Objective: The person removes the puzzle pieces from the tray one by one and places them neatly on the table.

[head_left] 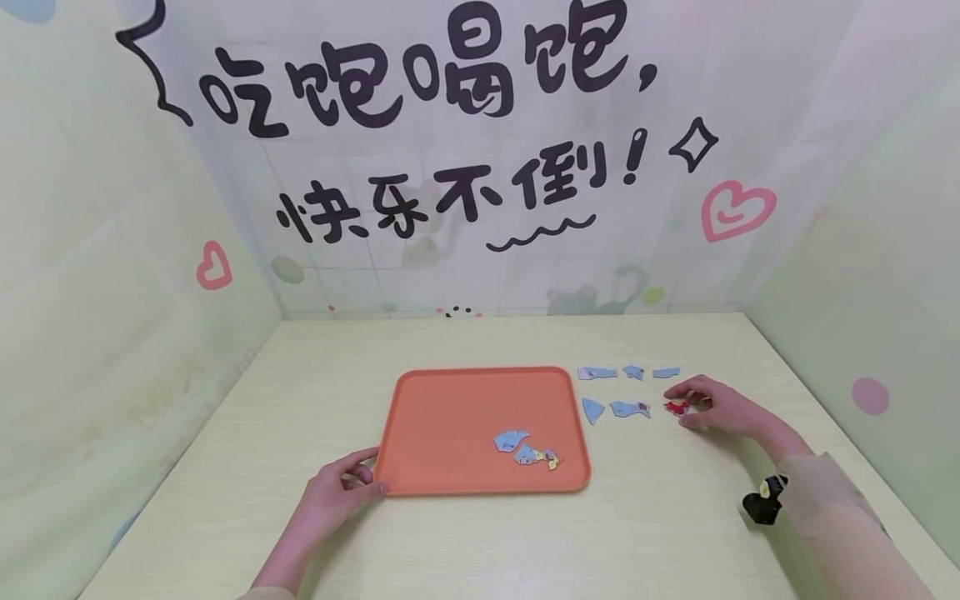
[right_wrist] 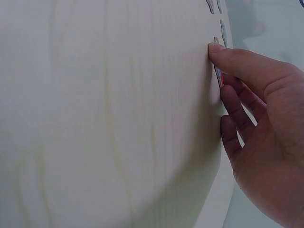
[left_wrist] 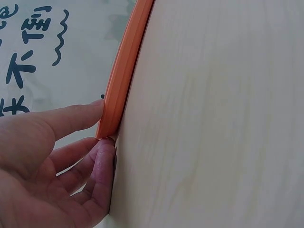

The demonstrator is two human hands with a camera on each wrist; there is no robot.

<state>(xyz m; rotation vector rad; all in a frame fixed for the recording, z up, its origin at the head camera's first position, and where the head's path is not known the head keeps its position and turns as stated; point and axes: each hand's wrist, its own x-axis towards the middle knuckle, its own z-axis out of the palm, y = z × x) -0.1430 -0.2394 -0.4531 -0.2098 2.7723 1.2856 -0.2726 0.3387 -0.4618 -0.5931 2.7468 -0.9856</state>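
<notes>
- Orange tray (head_left: 450,417) mid-table (head_left: 652,542); left hand (head_left: 333,492) pinches its near-left corner, thumb at the rim, fingers curled at the edge.
- Red flat piece (head_left: 677,407) right of tray; right hand (head_left: 723,410) grasps it, thumb near side, fingers far side.
- Two blue pieces (head_left: 511,442) on tray, near right.
- Five blue pieces (head_left: 627,409) between tray and right hand, two rows.

Rectangular orange tray (head_left: 450,417), rounded corners, small red piece (head_left: 677,407) to its right
</notes>
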